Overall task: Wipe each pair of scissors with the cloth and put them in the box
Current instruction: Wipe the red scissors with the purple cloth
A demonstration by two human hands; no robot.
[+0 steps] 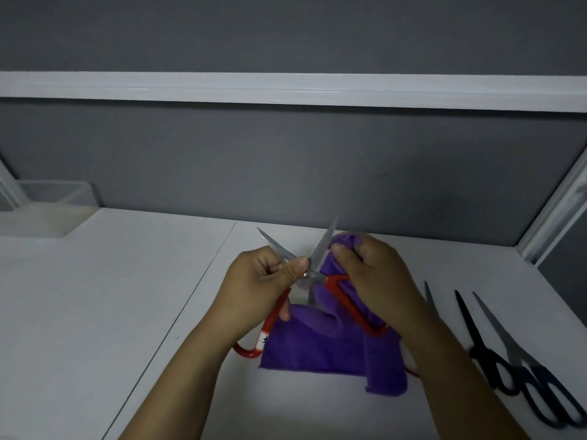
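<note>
My left hand point(254, 287) grips a pair of red-handled scissors point(313, 274) near the pivot, blades spread open and pointing away from me. My right hand point(378, 281) holds a bunched part of the purple cloth point(320, 347) against the right blade. The cloth's lower part drapes down to the white table. Two black-handled scissors point(486, 354) lie shut on the table at the right. A clear plastic box point(47, 208) stands at the far left against the partition.
A grey partition wall point(286, 160) closes the back and right of the white table point(95, 312). A thin dark blade point(429, 295) shows just past my right wrist. A seam runs diagonally across the tabletop left of my hands.
</note>
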